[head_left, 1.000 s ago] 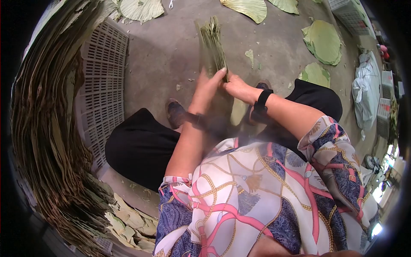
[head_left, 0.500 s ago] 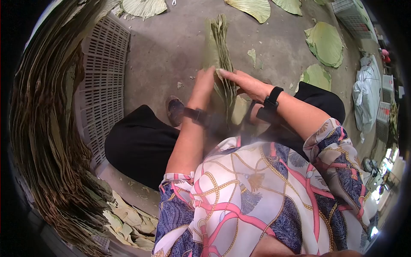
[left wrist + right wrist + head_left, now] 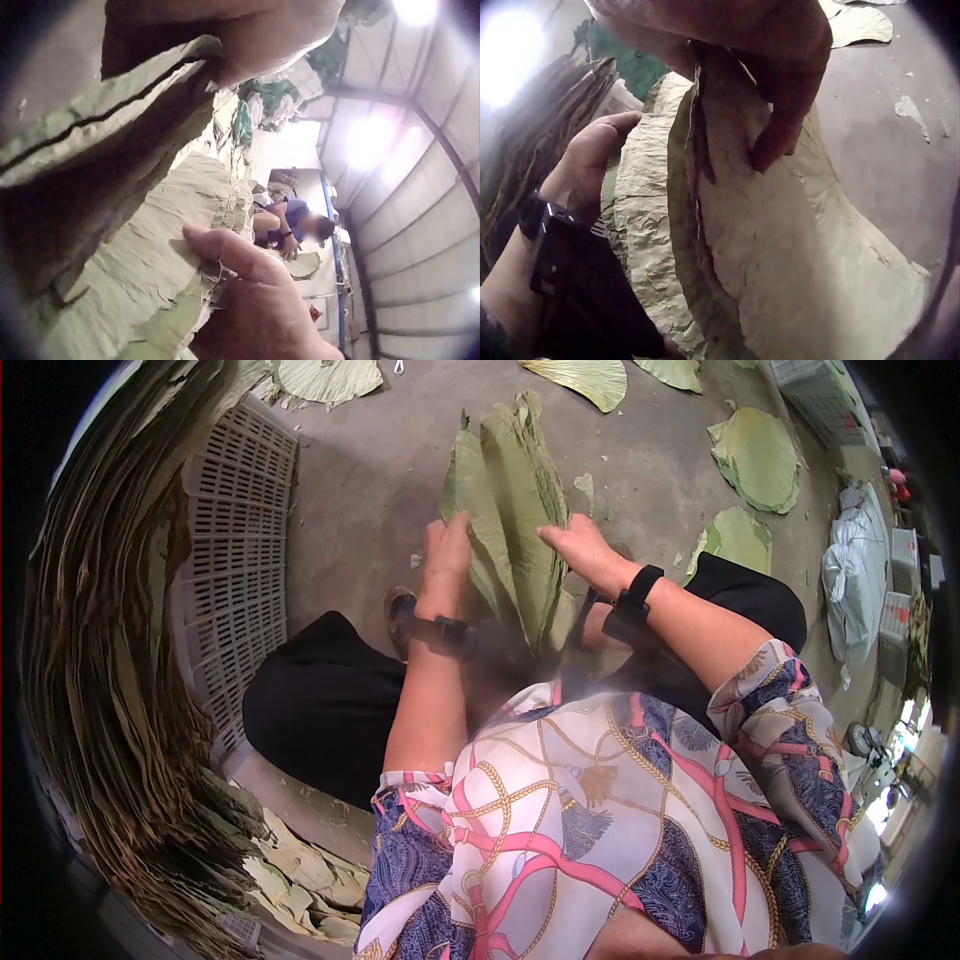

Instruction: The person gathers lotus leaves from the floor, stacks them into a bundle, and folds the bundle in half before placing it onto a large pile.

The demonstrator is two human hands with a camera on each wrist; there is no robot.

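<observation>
Between my two hands stands a bundle of dried green lotus leaves (image 3: 512,525), folded in layers and parted down the middle. My left hand (image 3: 448,547) grips the left layer's edge. On the other side my right hand (image 3: 588,548) pinches the thicker right layers, thumb on the inner face. In the left wrist view, the right thumb (image 3: 217,247) lies on a wrinkled leaf (image 3: 169,217), while a darker fold runs under the left hand. The right wrist view shows right-hand fingers (image 3: 780,135) curled over the leaf edges and the left hand (image 3: 585,161) at the far edge.
A tall stack of brown dried leaves (image 3: 110,660) rises at the left beside a slatted plastic crate (image 3: 240,530). Loose lotus leaves (image 3: 755,460) lie on the floor ahead and to the right. A white sack (image 3: 857,575) stands far right. Another person (image 3: 289,221) sits farther off.
The hands have moved apart, left hand leftward and right hand rightward. The narrow, edge-on leaf bundle has spread into a wide V, showing its green inner faces.
</observation>
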